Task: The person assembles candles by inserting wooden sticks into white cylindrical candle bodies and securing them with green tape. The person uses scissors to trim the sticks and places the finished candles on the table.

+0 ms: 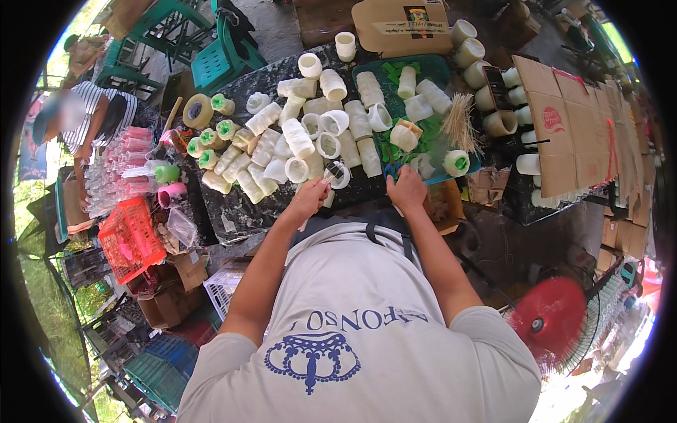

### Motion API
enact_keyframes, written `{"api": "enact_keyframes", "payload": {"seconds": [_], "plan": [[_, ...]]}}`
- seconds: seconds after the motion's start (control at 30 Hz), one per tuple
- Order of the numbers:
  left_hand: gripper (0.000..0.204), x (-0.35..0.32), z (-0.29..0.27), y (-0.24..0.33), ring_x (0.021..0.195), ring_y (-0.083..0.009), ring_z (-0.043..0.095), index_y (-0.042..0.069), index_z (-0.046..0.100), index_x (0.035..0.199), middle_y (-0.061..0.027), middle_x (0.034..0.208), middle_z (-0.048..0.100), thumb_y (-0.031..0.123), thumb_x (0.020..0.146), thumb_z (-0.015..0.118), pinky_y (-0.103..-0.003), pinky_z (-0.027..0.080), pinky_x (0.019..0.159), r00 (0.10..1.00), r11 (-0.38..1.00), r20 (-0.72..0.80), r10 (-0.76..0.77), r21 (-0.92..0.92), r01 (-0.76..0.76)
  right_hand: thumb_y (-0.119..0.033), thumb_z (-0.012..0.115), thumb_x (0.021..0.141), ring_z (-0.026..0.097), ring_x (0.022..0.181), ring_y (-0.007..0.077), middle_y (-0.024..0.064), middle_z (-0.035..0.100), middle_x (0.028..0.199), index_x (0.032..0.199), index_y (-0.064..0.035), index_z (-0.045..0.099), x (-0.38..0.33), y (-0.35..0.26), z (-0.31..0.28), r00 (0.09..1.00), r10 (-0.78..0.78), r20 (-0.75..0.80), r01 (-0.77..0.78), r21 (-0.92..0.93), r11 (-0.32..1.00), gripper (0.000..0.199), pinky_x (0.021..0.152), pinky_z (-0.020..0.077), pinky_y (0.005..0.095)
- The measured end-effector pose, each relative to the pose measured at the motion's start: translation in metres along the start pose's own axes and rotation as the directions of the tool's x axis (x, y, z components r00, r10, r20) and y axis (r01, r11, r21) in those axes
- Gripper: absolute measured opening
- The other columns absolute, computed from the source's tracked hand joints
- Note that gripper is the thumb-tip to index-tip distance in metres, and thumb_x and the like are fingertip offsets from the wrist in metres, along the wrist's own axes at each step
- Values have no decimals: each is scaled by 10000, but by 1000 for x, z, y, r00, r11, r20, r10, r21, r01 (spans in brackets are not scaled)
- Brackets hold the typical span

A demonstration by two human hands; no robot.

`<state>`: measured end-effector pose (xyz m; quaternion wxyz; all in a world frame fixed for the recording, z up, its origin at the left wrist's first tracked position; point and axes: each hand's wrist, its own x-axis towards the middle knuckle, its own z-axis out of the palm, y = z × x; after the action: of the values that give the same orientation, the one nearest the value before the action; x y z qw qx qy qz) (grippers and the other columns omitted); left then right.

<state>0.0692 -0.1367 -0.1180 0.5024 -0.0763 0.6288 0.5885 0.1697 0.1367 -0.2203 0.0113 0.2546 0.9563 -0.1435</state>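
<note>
While the left hand's grip (311, 197) closes on a thin tool (331, 173) beside the white cups (298, 138) on the bench (257, 220), the right hand's narrow grip (407, 187) meets a blue tool (391, 170) near the green tray's edge (438, 70), its hold unclear.

We list: one pale grey T-shirt (356, 282), its short sleeves (486, 328) in matching cloth; printed on it in dark blue, one crown emblem (312, 358) with arches and a cross-like tip, and one curved line of capital lettering (367, 319); at the waist, dark straps (372, 235); one dark lower garment (388, 217); forearms (441, 264) bare; left hand (309, 199) and right hand (407, 190), both bare
</note>
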Motion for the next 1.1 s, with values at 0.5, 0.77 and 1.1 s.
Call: {"api": "enact_keyframes", "payload": {"seconds": [0.5,0.77,1.1], "plan": [[237,0,-2,9,599,-30,315,120,531,974,84,737,366,314,1088,456,-200,248,495,988,935,157,-10,-349,65,-365,734,831,691,894,324,138,691,949,940,-80,683,18,7,-6,996,22,82,-24,30,999,310,801,521,472],[270,10,8,4,602,-16,336,130,577,1011,94,746,408,359,1088,457,-198,279,517,994,994,27,106,-4,-106,-283,694,932,630,786,186,77,666,867,997,-29,685,-6,35,-5,942,-108,318,-202,792,576,263,755,498,316],[319,36,12,-9,665,-71,405,78,561,925,37,767,475,303,1097,413,-247,369,617,967,957,30,251,142,-253,-493,609,989,458,777,72,-48,538,819,893,-63,609,-36,-25,-63,530,-585,614,-402,790,464,441,700,369,249]]}}
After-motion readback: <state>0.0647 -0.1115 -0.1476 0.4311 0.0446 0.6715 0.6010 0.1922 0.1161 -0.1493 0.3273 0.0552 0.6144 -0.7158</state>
